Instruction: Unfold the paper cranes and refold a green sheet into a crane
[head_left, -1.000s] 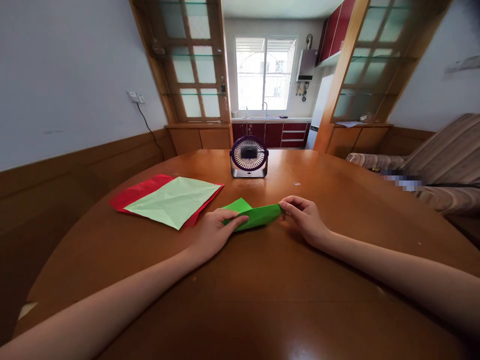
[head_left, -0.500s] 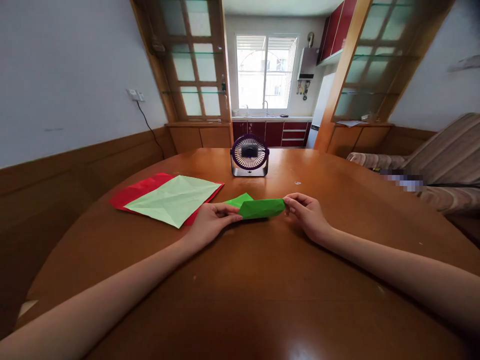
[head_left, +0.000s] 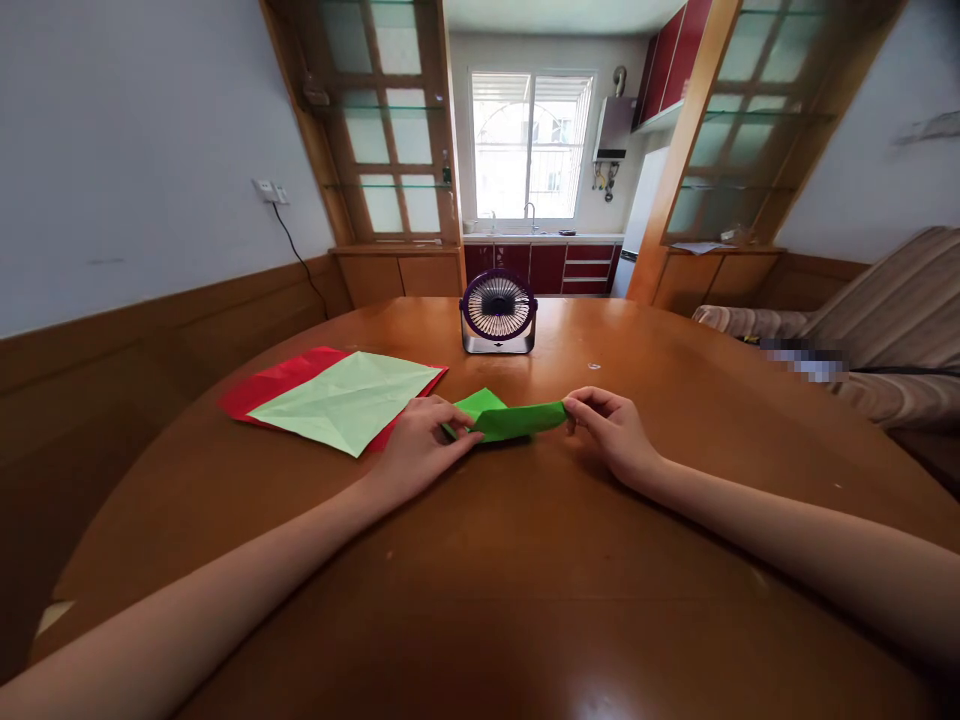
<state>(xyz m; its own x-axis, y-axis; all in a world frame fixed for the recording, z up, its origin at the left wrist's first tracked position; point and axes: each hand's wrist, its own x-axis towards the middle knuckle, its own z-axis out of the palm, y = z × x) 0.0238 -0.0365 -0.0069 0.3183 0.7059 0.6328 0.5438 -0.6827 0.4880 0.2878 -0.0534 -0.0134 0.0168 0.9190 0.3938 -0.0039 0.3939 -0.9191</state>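
A folded piece of bright green paper (head_left: 514,419) lies on the round wooden table (head_left: 525,560), just in front of me. My left hand (head_left: 420,448) pinches its left end between thumb and fingers. My right hand (head_left: 613,430) pinches its right end with the fingertips. The folded strip stretches between both hands, low over the tabletop, with a small green flap sticking out behind it.
A pale green sheet (head_left: 349,398) lies on a red sheet (head_left: 281,380) to the left. A small purple desk fan (head_left: 498,312) stands behind the paper. A striped sofa (head_left: 862,340) is at the right, a kitchen beyond.
The green paper rose and showed a broad face half a second ago; now it is flatter and lower. Both hands stayed on its ends, shifting only slightly.
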